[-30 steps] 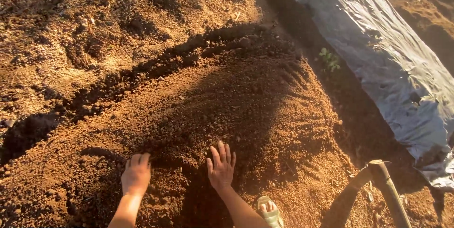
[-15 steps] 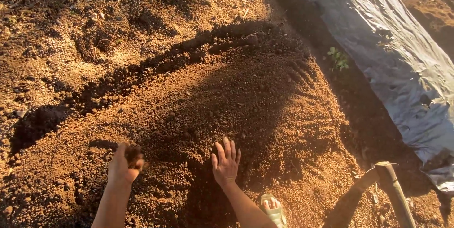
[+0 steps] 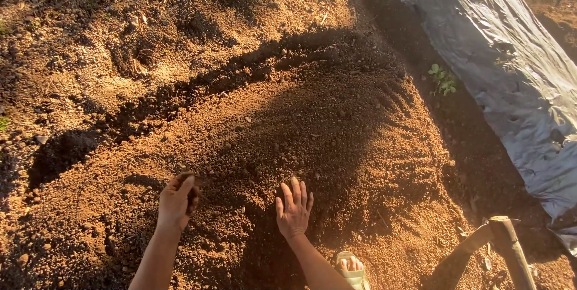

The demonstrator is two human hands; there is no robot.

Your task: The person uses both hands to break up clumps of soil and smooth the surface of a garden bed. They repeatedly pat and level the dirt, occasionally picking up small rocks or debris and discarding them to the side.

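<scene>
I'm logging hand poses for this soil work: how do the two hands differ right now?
The left hand is curled, fingers closed around a dark clod, lifted slightly; the right hand lies flat, fingers spread, palm down on the soil mound. The left catches more sunlight; the right sits in shadow. Both are bare and reach forward.

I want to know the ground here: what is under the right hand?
The right hand lies flat, fingers spread, on loose brown soil of the raised bed. The soil directly under the palm is covered, so nothing there can be seen.
</scene>
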